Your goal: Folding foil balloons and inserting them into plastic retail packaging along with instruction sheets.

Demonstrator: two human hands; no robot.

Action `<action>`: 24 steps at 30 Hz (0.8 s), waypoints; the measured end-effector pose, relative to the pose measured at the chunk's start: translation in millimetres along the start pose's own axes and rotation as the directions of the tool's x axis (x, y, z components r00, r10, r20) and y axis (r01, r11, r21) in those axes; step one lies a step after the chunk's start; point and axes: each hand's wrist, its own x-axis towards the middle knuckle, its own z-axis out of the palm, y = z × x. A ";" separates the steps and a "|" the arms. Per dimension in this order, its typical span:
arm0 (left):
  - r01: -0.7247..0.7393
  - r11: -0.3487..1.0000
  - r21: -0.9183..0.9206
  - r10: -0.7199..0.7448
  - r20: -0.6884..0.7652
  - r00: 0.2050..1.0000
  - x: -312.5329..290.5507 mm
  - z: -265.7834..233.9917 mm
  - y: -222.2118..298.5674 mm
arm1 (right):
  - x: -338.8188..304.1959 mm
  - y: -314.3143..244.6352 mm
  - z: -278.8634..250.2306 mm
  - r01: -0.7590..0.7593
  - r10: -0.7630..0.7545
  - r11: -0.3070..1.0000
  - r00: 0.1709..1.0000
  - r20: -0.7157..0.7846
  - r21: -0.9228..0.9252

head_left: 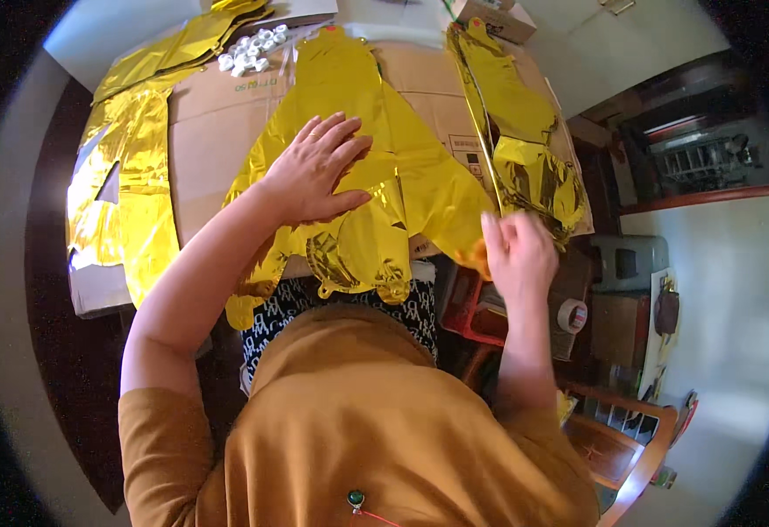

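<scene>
A flat gold foil balloon (420, 149) is spread over a cardboard-topped table in front of me, its lower edge hanging toward my lap. My left hand (319, 171) lies on the middle of it, palm down, with the fingers stretched out and a ring on one of them. At the foil's lower right corner is my right hand (522, 255), smeared by motion. Its fingers look bent and the thumb points up. An orange-tinted foil tip shows beside it, and whether the hand grips that tip is hidden.
More gold foil balloons lie at the left (147, 176) and right (512, 97) of the cardboard (209, 132). White small pieces (248, 53) sit in a pile at the back. A red plastic crate (468, 307), a tape roll (571, 316) and a wooden chair (613, 448) stand at my right.
</scene>
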 end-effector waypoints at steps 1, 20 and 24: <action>-0.004 1.000 -0.004 0.004 -0.005 1.000 -0.3 1.4 -1.5 | -20.0 7.7 0.6 -0.148 0.155 0.985 0.984 0.084 -0.090; -0.049 0.998 0.040 0.046 0.078 0.996 -7.0 3.3 -13.3 | -2.8 -88.8 47.1 0.636 -0.716 0.507 0.687 -0.126 0.582; -0.064 0.982 0.176 0.046 0.103 0.994 -5.7 4.6 -12.5 | 14.4 -63.1 49.3 0.188 -0.625 0.348 0.776 0.078 0.919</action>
